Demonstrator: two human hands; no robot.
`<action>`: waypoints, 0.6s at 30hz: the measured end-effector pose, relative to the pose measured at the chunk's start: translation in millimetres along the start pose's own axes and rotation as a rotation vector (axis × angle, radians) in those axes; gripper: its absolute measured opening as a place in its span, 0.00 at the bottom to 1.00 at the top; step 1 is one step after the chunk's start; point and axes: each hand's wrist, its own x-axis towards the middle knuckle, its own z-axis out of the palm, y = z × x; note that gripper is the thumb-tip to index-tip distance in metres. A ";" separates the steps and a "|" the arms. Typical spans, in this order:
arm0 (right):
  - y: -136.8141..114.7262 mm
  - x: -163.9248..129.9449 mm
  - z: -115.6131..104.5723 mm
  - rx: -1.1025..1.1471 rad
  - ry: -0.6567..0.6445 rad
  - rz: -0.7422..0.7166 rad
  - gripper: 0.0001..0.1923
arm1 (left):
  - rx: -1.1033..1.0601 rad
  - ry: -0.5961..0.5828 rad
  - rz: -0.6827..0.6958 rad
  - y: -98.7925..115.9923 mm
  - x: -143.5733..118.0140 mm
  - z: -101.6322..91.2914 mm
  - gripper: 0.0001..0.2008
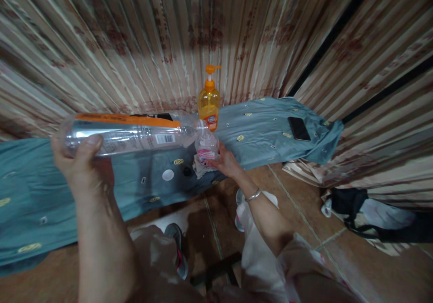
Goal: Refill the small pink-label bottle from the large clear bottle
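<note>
Lying tipped sideways above the blue cloth (257,127), large clear plastic bottle (128,134), light, thin-walled, likely slippery, left hand (79,158) wrapped round its base, mouth meeting small bottle (207,146) pinched by right hand (227,162).

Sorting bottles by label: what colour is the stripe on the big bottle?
Orange, along the big bottle in the left hand; head view.

Pleated striped curtains (135,37) in cream and faded red hang across the back from nine to three o'clock, dimly lit. A long surface (30,195) draped in teal cloth with small gold motifs runs below them. At five o'clock lies brown tiled floor (304,204), with a dark bag (348,204) at four o'clock.
</note>
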 end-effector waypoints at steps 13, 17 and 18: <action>1.7 0.3 0.8 0.001 -0.002 0.006 0.32 | 0.097 -0.044 0.037 1.2 -0.6 0.1 0.21; 1.6 0.3 0.5 -0.020 -0.002 0.005 0.31 | 0.043 -0.012 0.009 0.3 -0.1 0.1 0.22; 1.6 0.3 0.5 -0.023 -0.003 0.000 0.31 | 0.021 -0.010 0.007 0.3 -0.1 0.2 0.23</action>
